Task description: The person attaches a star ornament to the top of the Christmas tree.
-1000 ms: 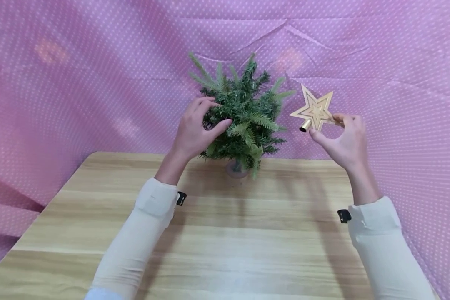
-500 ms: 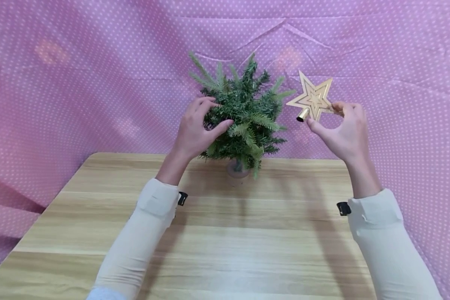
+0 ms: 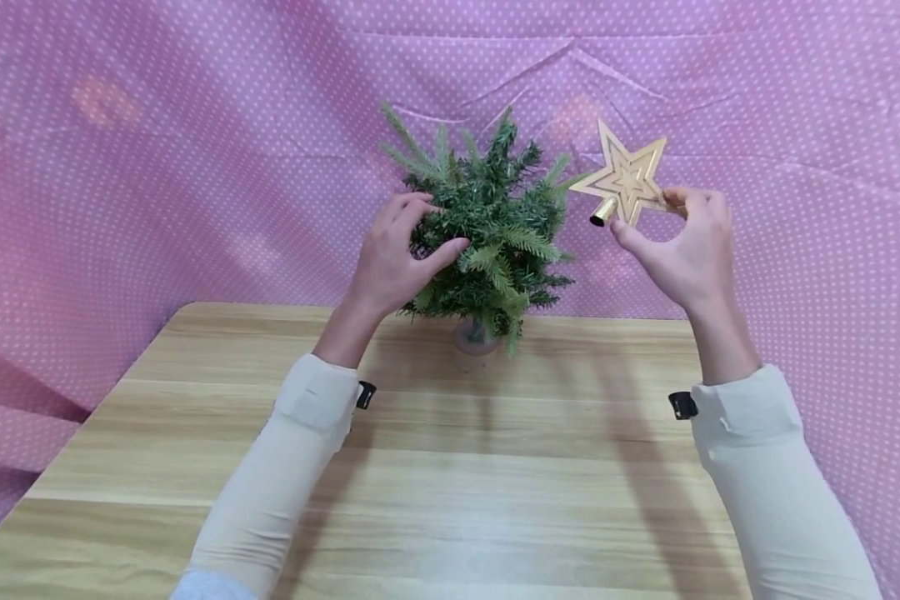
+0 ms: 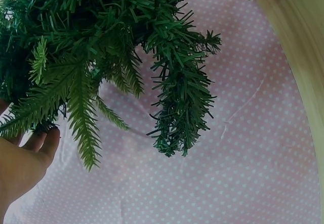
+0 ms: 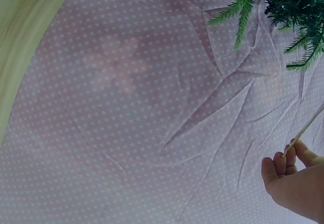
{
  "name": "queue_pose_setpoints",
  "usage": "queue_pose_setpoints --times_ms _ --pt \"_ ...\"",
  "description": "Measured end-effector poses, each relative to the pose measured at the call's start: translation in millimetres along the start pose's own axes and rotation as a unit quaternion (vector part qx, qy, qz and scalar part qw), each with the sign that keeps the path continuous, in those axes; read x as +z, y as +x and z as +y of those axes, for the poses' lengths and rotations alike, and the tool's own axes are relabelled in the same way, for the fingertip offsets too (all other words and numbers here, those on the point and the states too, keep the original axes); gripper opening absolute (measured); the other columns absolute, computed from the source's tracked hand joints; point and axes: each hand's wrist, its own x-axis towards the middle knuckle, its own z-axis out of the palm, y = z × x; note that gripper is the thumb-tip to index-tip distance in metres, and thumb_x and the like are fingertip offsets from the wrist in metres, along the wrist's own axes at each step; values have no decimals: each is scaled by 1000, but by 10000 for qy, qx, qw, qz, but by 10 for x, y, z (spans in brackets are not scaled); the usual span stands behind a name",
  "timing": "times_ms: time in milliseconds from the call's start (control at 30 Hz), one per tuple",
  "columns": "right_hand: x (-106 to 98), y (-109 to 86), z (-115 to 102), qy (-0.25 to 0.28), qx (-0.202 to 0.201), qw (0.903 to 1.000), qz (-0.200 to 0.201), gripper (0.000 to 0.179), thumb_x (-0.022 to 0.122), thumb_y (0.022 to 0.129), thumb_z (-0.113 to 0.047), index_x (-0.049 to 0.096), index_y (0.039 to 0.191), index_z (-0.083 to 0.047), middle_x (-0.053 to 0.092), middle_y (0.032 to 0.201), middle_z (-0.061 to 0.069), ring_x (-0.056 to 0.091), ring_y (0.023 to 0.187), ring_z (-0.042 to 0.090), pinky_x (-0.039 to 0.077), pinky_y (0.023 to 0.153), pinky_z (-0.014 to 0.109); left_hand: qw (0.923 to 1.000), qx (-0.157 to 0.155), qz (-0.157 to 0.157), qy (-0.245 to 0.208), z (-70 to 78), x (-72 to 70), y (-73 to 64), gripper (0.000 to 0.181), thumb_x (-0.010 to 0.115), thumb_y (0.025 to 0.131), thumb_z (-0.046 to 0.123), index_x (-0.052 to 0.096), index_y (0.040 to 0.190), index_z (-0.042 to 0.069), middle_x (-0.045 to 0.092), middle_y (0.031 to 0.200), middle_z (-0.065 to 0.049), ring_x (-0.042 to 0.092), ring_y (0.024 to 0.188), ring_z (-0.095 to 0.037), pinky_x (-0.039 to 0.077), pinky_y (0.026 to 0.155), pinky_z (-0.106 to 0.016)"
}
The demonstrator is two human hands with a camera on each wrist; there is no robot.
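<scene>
We see the left hand [image 3: 393,254] curved round the left side of a green tree [image 3: 498,221], thumb and fingers well apart with foliage between them and some fingertips hidden among the needles. The tree's round base [image 3: 474,336] stands on the tabletop [image 3: 420,500], below and to the right of those fingers. In the right hand [image 3: 686,258] we see a gold star [image 3: 627,177] gripped by its two lower points, thumb at one and fingers at the other, the gap between them fairly wide. The star's short tube [image 3: 603,212] juts out just left of that thumb, its dark mouth tilted down. The star is raised beside the tree; we cannot tell whether its left point touches a sprig. Beyond both hands' fingers we see a pink, white-dotted cloth [image 3: 195,167].
</scene>
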Motion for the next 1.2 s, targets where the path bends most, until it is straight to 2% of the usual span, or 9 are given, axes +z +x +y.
queue_pose_setpoints --times_ms 500,833,1200 --pt "6 129 -185 -182 -113 9997 154 84 80 77 -53 56 138 -1 46 134 16 39 123 29 34 101 44 10000 -3 -24 55 30 -20 17 53 75 90 43 64 122 2 55 141 -13 46 135 -26 32 116 -37" --pt "65 178 -297 -305 -391 9976 490 83 81 75 -54 58 134 1 48 128 15 39 119 28 34 100 40 10000 -47 -2 27 22 -34 -10 53 76 90 43 65 122 2 55 140 -13 47 134 -26 34 115 -38" --pt "137 268 -406 -327 -568 9932 963 80 81 74 -56 61 128 0 41 114 -1 36 111 16 35 96 32 9999 -98 -34 9 30 -25 -6 53 76 90 43 64 122 2 55 141 -13 46 135 -25 32 116 -38"
